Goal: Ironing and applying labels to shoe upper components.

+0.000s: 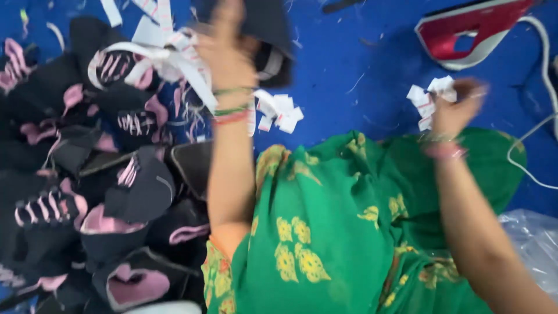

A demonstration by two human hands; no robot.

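Several small white paper tags (431,99) (crumpled), pinched in right hand (456,110)

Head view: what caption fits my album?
Left hand lifts a black piece; right hand pinches white tags over blue floor.

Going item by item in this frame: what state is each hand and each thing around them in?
Left hand: raised, blurred, gripping a black shoe upper.
Right hand: fingers closed on small white paper tags.
Pile of black and pink shoe uppers: heaped loosely, untouched.
Loose white tags: scattered on the blue surface.
Red and white iron: lying flat, unattended.
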